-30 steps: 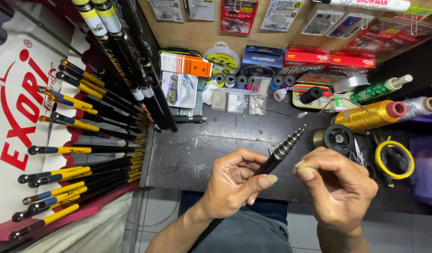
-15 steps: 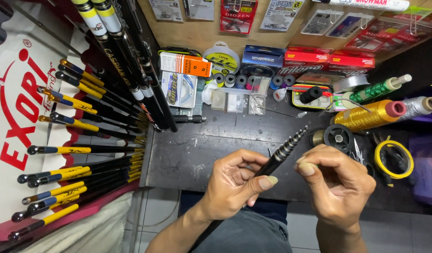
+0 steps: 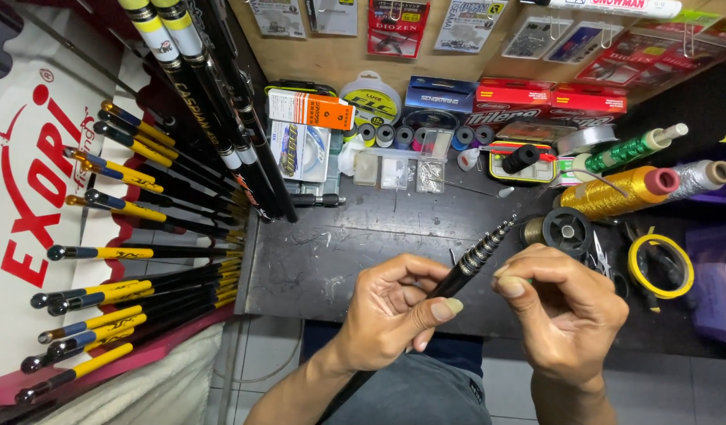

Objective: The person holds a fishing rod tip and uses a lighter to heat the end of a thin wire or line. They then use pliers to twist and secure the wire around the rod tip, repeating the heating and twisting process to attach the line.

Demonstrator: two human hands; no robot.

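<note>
A: What do we have in our hands?

B: Our left hand (image 3: pixel 390 311) is closed around a black telescopic fishing rod (image 3: pixel 465 267), fingers curled over the shaft and the thumb lying along its near side. That grip is firm and nearly shut.

A: Which way does the rod lie from that grip?

B: Its long axis runs on a slant. From our left grip the collapsed tip, a stack of small ringed guides, rises up and to the right, away from us. The butt end drops down and to the left, toward our lap.

A: And our right hand (image 3: pixel 563 311)?

B: It sits just right of the left grip, beside the guide end, and is the nearer hand to the tip. Its fingers are curled in, the thumb close to the shaft; we cannot tell whether it pinches anything.

A: What lies beyond?

B: Past the tip, on the dark tabletop (image 3: pixel 355 252), rest a black line spool (image 3: pixel 566 230) and a gold thread cone (image 3: pixel 619 191). Left of our grip, racked rods (image 3: pixel 135 260) fan out.
</note>
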